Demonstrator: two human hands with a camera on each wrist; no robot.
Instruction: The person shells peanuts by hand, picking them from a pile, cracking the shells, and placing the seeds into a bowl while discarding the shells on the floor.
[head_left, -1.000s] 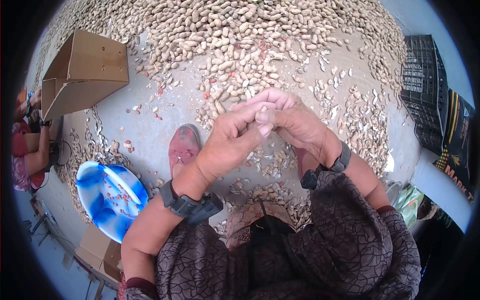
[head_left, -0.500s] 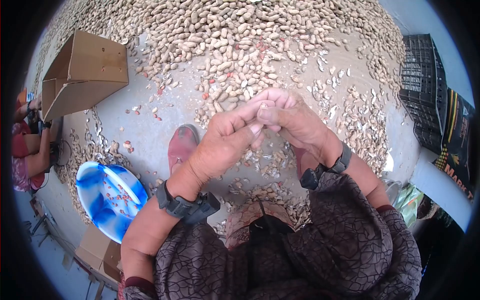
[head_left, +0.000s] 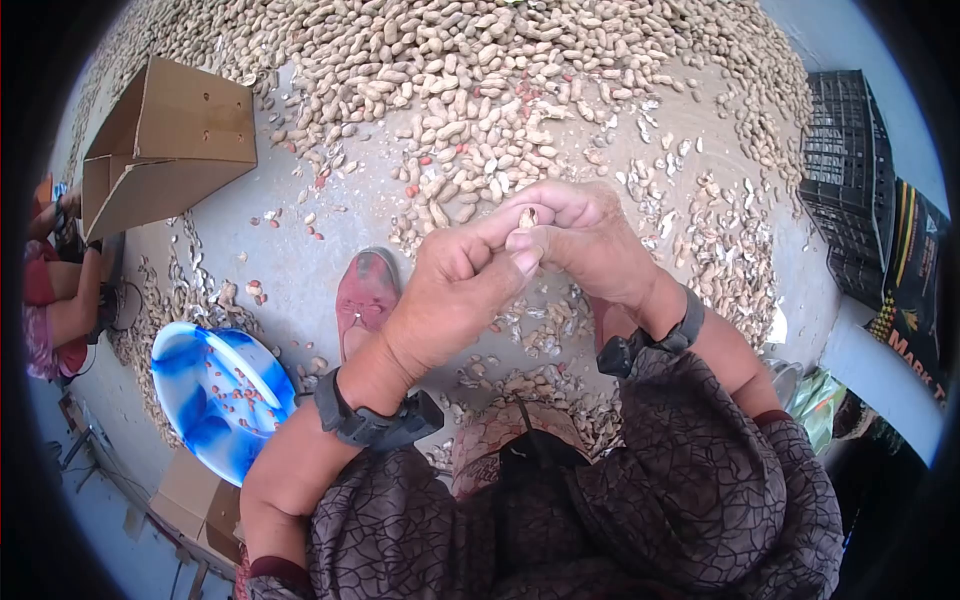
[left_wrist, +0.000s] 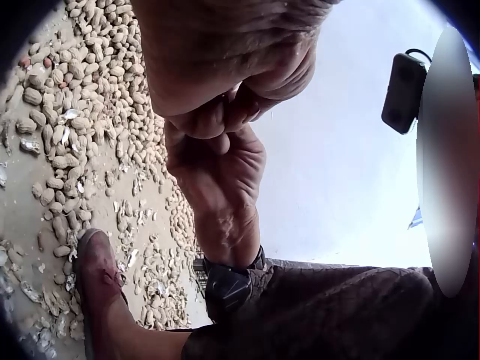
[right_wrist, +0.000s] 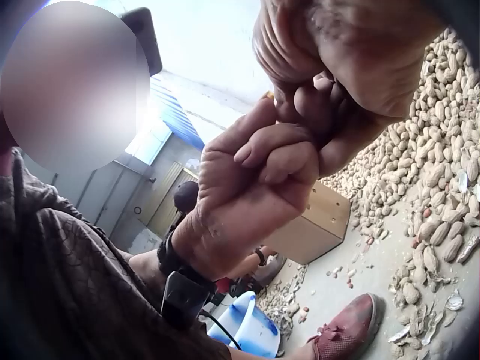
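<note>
In the head view a peanut with a dark opening at its tip is pinched between both hands. The left hand has its thumb against it, fingers curled. The right hand grips it from the other side, thumb beside the left thumb. In the left wrist view the left hand and right hand meet with curled fingers. The right wrist view shows the left hand below the right hand; the peanut is hidden there.
Unshelled peanuts cover the floor ahead, with broken shells at the right. A blue and white basin holding red kernels and a cardboard box stand at the left. A black crate is at the right; another person sits far left.
The peanut now shows more plainly above the thumbs, its tip dark. The left thumb moved away slightly, then came back against the right thumb, and the right fingers have curled in more.
</note>
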